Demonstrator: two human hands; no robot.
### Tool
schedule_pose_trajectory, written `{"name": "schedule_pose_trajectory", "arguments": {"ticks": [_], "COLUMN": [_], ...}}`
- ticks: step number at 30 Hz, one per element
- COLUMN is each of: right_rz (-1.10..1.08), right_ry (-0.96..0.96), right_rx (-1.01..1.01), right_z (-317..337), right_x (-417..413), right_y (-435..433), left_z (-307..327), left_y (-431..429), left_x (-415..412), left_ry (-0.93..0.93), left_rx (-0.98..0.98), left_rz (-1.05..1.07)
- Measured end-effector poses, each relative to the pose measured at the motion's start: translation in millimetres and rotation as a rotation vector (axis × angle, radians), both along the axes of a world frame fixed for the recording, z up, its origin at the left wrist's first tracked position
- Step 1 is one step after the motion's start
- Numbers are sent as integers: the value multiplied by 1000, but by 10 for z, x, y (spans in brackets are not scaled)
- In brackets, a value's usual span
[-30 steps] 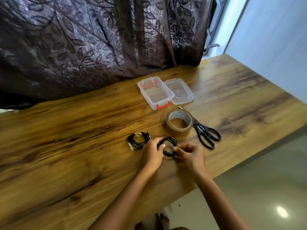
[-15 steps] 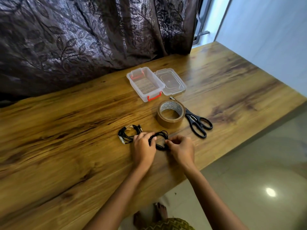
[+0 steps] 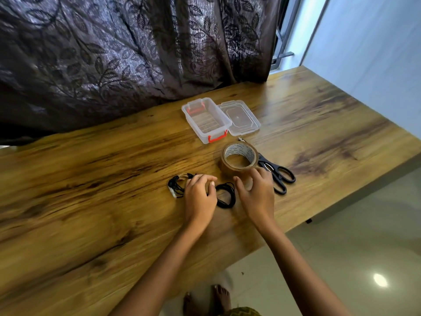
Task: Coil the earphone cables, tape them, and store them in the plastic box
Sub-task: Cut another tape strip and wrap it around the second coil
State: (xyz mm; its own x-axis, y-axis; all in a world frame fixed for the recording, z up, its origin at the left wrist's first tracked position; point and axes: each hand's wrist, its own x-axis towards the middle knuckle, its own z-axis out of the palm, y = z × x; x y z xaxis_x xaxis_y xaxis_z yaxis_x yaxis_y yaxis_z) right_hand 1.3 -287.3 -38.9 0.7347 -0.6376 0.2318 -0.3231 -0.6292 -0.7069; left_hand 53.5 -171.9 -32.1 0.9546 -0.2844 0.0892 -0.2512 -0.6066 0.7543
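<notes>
Worktop point(image 3: 95, 201) glossy grained wood; plastic box point(image 3: 206, 120) and lid point(image 3: 239, 117) clear smooth plastic; tape roll point(image 3: 239, 157) shiny brown; curtain point(image 3: 114, 53) sheeny patterned cloth.

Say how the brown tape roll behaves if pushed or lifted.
The tape roll lies flat, hole upward, so a push would probably slide it rather than roll it. Its thick ring looks stiff, so it likely keeps its shape when lifted.

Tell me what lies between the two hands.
A black earphone coil lies on the table between the left hand and right hand, seen in head view.
</notes>
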Motion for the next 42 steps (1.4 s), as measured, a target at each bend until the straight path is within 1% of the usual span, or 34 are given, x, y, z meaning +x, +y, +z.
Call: {"name": "schedule_pose_trajectory", "arguments": {"ticks": [3, 7, 10, 13, 14, 15, 16, 17, 19, 20, 21, 23, 26, 28, 30, 33, 36, 39, 42], "right_rz": [94, 223, 251, 238, 208, 167, 135, 133, 193, 236, 282, 365, 467, 525, 529, 506, 617, 745, 788], "right_ry": [39, 206, 305, 276, 246, 196, 132, 48, -141, -217, -272, -321, -346, -346, -359, -449, -467, -419, -407], "right_rx": [-170, -296, -331, -300, -244, -139, 26, 237, 623, 751, 834, 886, 948, 914, 770, 572, 288, 198, 108], "right_z": [-6, 1, 71, 159, 194, 242, 292, 352, 499, 558, 603, 664, 727, 782, 829, 896, 966, 1043, 1062], "right_x": [132, 254, 303, 332, 337, 346, 353, 356, 336, 323, 304, 281, 256, 247, 244, 272, 331, 404, 453], "right_y": [-74, -155, -192, -216, -215, -209, -196, -174, -98, -56, -12, 93, 222, 267, 288, 236, 119, 66, 59], "left_z": [53, 102, 153, 220, 244, 268, 295, 323, 394, 448, 515, 674, 858, 919, 952, 984, 998, 1029, 1070], "left_y": [28, 68, 92, 123, 134, 144, 156, 161, 163, 165, 169, 192, 265, 314, 361, 437, 490, 522, 547], "left_x": [24, 36, 44, 59, 67, 85, 102, 126, 181, 206, 223, 241, 258, 270, 266, 248, 235, 228, 236], "left_ry": [-11, -32, -38, -26, -16, 1, 27, 64, 169, 235, 302, 396, 434, 438, 440, 437, 431, 435, 424], "left_rx": [-22, -49, -69, -102, -117, -139, -166, -199, -294, -357, -429, -584, -764, -815, -833, -810, -780, -767, -758], "left_rz": [10, 9, 15, 18, 21, 27, 30, 31, 21, 5, -18, -83, -130, -146, -157, -178, -201, -218, -231]}}
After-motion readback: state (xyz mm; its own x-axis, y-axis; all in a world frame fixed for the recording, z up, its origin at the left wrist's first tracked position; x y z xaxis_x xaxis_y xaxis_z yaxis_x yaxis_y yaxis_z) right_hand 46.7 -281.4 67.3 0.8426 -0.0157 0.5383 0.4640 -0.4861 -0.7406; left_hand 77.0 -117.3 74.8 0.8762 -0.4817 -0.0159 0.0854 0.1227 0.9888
